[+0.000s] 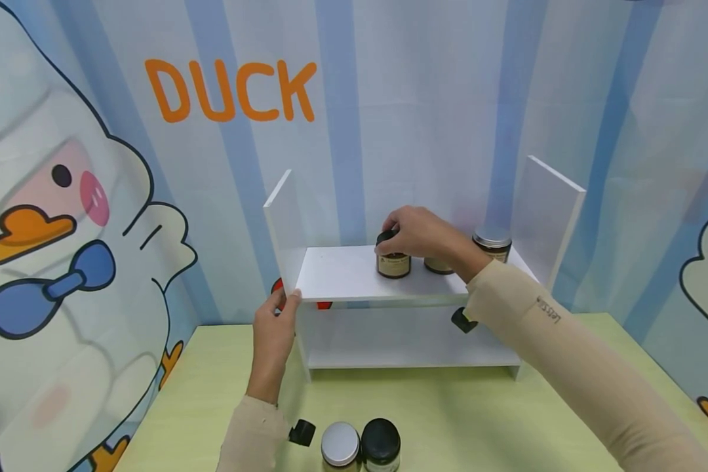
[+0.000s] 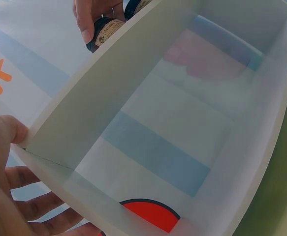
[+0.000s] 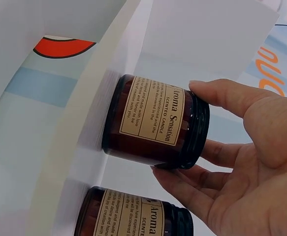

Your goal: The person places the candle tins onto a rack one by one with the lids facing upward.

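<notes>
Behind the pale green table [image 1: 448, 419] hangs a blue-striped curtain [image 1: 419, 98] with orange lettering [image 1: 230, 92]; a cartoon duck [image 1: 94, 262] stands to the table's left.

Right hand [image 1: 415, 231] higher, pinching; left hand [image 1: 274, 334] lower, gripping, thumb [image 2: 11, 127] spread from fingers [image 2: 40, 205].

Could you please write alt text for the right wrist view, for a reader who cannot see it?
The person's right-hand grip holds an "Aroma Sensation" scented candle jar by its black lid, at a white shelf. A similarly labelled scented candle jar is beside it, a gap between, cut off by the picture's edge. Behind is a pale, blue-striped backdrop.
</notes>
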`<state>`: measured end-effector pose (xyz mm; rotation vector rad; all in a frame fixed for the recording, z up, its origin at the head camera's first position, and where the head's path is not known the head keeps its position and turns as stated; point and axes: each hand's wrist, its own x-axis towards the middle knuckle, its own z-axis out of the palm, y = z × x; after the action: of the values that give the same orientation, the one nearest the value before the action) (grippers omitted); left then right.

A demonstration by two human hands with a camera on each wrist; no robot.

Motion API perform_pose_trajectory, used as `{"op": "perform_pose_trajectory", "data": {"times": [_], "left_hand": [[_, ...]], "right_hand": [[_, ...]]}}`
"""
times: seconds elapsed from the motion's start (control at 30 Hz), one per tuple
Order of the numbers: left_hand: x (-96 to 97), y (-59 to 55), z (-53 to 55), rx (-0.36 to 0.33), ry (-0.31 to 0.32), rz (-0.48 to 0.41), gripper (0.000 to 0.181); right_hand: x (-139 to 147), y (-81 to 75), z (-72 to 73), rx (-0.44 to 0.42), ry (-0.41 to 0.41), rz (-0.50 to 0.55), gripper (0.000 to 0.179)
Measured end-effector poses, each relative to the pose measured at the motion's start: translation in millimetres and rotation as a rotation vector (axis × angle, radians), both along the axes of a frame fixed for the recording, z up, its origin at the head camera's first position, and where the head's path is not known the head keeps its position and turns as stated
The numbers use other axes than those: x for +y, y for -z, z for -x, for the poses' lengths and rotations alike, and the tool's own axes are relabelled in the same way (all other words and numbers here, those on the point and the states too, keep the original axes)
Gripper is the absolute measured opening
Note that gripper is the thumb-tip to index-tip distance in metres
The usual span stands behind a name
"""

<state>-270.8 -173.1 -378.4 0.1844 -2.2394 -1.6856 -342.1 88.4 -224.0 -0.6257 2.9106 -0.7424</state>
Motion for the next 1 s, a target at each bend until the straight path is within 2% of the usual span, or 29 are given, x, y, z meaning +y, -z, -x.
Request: {"op": "perform_pose_trajectory", "data": {"times": [0.43,1.0], "left_hand": [[-2.1,1.7,2.0,-0.002,0.02,-0.023,0.059],[-1.0,1.1,2.6,-0.017,-0.001,-0.013,0.057]], "right_hand": [[-1.9,-1.4,2.9,0.016,0.012,-0.021,0.053],[-2.9,-1.8,5.3,0.014,0.03,-0.027,0.051]]}}
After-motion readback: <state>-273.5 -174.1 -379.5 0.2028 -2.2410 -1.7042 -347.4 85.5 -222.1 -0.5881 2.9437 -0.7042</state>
